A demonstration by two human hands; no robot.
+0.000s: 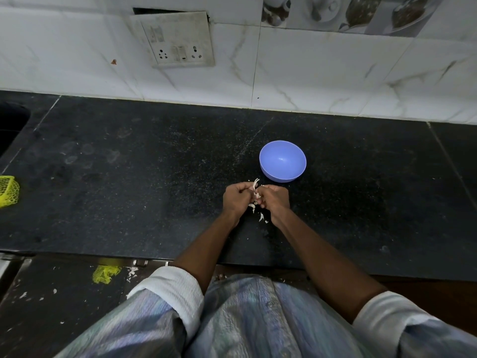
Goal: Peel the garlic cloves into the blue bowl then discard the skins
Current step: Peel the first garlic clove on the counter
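1. Head view, the hands: the left hand (pixel 237 198) and the right hand (pixel 274 196) meet knuckle to knuckle just above the dark desk (pixel 129 177), near the middle of the scene. Each grip is clenched on the garlic (pixel 256 193), which shows only as a pale sliver between the fingertips. Whether it is one clove or a cluster is too small to tell.

2. Head view, why held so: with both hands pinching the same piece from opposite sides, the person is probably tearing skin away. Working just near of the bowl would keep the drop short.

3. Head view, skins: pale skins (pixel 262 217) lie on the desk directly under and near of the hands, between the wrists. They seem to fall where the peeling happens, left for discarding later.

4. Head view, containers: the blue bowl (pixel 283 161) sits upright just beyond the hands, slightly right. Its inside looks bare, no clove visible.

5. Head view, elsewhere: a yellow mesh bag (pixel 9 191) rests at the far left edge, well apart; its contents cannot be made out.
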